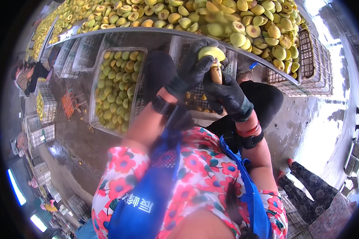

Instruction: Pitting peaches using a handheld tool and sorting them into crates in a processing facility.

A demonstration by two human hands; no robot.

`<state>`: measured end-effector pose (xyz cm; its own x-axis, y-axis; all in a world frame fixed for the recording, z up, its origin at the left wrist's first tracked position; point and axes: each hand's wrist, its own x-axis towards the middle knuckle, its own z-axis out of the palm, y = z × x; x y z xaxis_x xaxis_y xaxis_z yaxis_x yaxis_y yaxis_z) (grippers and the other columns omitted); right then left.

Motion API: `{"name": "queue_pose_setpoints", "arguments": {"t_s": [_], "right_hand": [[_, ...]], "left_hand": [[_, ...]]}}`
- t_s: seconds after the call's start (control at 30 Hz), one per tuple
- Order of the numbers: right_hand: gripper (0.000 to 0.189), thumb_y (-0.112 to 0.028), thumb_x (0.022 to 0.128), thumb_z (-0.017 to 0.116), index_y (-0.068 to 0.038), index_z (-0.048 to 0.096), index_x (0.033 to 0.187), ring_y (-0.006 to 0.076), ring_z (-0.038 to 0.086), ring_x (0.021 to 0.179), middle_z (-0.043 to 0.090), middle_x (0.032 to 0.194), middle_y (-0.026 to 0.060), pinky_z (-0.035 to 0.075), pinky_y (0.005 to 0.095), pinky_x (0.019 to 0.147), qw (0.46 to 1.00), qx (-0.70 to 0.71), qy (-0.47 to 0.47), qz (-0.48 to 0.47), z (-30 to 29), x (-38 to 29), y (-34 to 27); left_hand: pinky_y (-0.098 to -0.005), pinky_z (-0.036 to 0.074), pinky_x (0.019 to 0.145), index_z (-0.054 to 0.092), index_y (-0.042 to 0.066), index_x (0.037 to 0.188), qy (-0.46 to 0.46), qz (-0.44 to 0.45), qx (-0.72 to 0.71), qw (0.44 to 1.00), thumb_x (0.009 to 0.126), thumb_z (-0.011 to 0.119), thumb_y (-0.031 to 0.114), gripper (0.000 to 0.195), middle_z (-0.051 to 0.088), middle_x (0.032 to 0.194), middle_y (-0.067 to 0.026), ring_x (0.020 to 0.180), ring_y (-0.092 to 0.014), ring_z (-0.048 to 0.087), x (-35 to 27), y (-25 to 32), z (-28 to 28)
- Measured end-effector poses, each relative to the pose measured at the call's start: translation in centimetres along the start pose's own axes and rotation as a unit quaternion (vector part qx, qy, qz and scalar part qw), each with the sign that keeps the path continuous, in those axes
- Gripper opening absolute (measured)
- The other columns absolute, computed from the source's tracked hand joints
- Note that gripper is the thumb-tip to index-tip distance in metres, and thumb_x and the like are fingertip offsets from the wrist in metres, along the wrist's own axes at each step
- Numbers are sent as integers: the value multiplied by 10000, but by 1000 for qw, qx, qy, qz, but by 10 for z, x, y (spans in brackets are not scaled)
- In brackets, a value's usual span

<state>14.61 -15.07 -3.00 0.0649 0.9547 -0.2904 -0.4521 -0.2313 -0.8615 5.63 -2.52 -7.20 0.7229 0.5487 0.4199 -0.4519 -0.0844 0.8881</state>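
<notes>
My left hand (pixel 189 67), in a dark work glove, holds a yellow-green peach (pixel 211 53) with its fingers and thumb around it. In my right hand (pixel 229 95), also gloved, is a short hand tool with a light brown handle (pixel 216 74). The tool's upper end meets the underside of the peach, and its working tip is hidden there. Both hands are close together just below the metal edge of a sorting table (pixel 155 30). Beneath them a plastic crate (pixel 194 114) between my knees contains a few yellow bits.
Halved peaches (pixel 164 15) are heaped on the table. At left stands a crate of peaches (pixel 116 89); stacked crates (pixel 320 65) stand under the table's right end. An orange stool (pixel 68 103) is on the wet floor. Another person's legs (pixel 308 185) are at lower right.
</notes>
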Motion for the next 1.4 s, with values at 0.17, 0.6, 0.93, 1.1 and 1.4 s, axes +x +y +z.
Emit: {"name": "queue_pose_setpoints", "arguments": {"t_s": [0.17, 0.6, 0.93, 1.1, 1.4], "right_hand": [[139, -88, 797, 560, -30, 480, 895, 83, 401, 367, 435, 551, 3, 298, 208, 323, 999, 13, -24, 19, 4, 2, 2], [237, -31, 736, 552, -31, 450, 950, 80, 320, 327, 375, 525, 0, 258, 211, 281, 986, 90, -41, 135, -7, -5, 10], [121, -108, 774, 530, -3, 489, 816, 97, 387, 361, 425, 546, 8, 296, 218, 312, 996, 72, -28, 38, 2, 20, 44], [147, -158, 811, 520, -21, 468, 796, 90, 391, 350, 424, 507, 13, 303, 212, 308, 997, 29, 45, 55, -23, 43, 73], [112, -153, 840, 534, -66, 474, 877, 85, 412, 365, 434, 571, -7, 318, 207, 314, 989, -60, 78, 113, -36, 38, 103]], "left_hand": [[-325, 441, 838, 419, 6, 1158, 11, 0, 55, 998, 863, 531, 194, 367, 541, 1041, -123, 959, -199, 538, -1, -5, -4], [-316, 425, 854, 458, 41, 1150, -94, -38, 42, 994, 881, 532, 221, 332, 540, 1056, -79, 976, -151, 506, -3, 34, -10], [-322, 433, 749, 502, 19, 1003, 300, -198, 65, 931, 927, 385, 359, 368, 562, 945, -114, 847, -187, 532, -18, 44, -21], [-295, 455, 742, 489, 25, 1048, 332, -27, 387, 860, 928, 393, 268, 288, 573, 897, -105, 816, -193, 562, -58, 9, -127], [-443, 386, 872, 480, 16, 1126, 515, -320, 587, 537, 798, 507, 379, 490, 542, 1089, -242, 1034, -395, 490, -294, -14, -292]]}}
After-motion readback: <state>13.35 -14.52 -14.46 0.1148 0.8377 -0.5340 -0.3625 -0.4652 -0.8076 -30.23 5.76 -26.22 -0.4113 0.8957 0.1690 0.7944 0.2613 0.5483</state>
